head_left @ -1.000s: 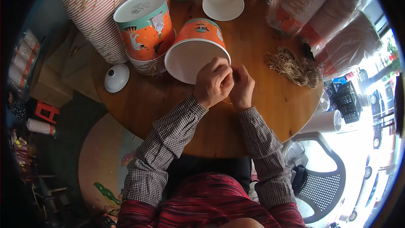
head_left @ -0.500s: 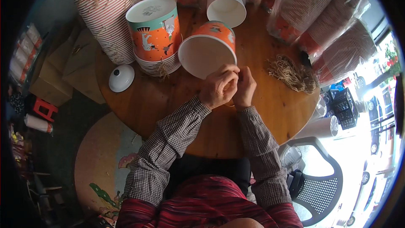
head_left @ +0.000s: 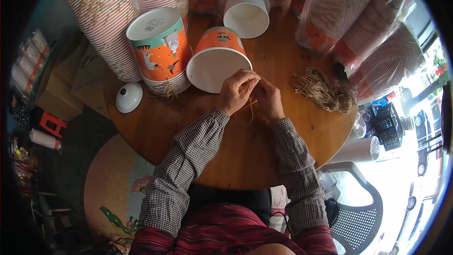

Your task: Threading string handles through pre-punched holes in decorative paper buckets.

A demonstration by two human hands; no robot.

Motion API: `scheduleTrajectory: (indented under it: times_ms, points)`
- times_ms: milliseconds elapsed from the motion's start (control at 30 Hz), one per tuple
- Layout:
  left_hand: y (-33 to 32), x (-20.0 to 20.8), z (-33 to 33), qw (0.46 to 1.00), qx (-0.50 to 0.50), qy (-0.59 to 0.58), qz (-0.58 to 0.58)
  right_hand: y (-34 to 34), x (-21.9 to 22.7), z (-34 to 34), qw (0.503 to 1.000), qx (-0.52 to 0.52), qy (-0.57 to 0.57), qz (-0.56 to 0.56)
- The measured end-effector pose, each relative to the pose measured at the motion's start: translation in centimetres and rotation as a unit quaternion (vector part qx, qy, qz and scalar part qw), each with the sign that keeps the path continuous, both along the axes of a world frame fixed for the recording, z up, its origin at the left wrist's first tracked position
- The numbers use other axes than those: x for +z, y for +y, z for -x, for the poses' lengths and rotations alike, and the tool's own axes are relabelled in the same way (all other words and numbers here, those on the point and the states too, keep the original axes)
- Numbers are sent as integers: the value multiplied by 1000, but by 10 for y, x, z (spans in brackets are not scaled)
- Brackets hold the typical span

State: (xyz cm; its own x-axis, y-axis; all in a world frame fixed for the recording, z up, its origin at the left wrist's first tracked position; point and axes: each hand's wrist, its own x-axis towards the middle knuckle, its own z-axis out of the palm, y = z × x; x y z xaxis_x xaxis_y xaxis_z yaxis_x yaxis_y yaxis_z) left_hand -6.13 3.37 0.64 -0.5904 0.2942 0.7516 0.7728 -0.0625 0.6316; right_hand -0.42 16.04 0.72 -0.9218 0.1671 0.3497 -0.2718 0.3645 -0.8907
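An orange and green paper bucket (head_left: 219,42) lies on its side on the table, its white open mouth facing me. Just below its rim, my left hand (head_left: 237,90) and my right hand (head_left: 269,99) meet with fingertips pinched together. A thin tan string (head_left: 250,113) hangs in a loose curve beneath them, and both hands grip it. Whether the string passes through the bucket's rim is hidden behind my fingers. To the right on the wood rests a tangled bundle of similar strings (head_left: 323,89).
An upside-down orange bucket (head_left: 160,56) stands on nested ones at the left, beside a white lid (head_left: 129,97) with a black knob. Tall bucket stacks (head_left: 101,19) and plastic-wrapped stacks (head_left: 339,9) ring the round wooden table (head_left: 231,160). A white bucket (head_left: 246,19) lies behind.
My hands have drawn slightly away from the bucket's rim, and more of the string shows below them. The whole view has shifted a little; the bucket still lies on its side.
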Motion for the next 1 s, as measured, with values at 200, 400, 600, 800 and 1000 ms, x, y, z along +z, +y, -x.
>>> scheduleTrajectory:
  times_ms: [200, 400, 600, 800, 1000]
  points:
    - [8, -1, -3, 999, 45, 2, 25, 7, 5, -14, 975, -49, 101, -192]
    - [5, -1, -4, 998, 42, 4, 53, 24, 21, -25, 979, -47, 63, -190]
    - [10, -2, -14, 993, 45, 54, 96, 25, 20, -24, 965, -42, 144, -213]
    - [6, -7, -8, 997, 23, 14, 75, 38, 29, -21, 991, -103, 66, -53]
    - [6, -6, -11, 997, 35, 47, 56, 34, 21, -17, 994, -25, -43, 93]
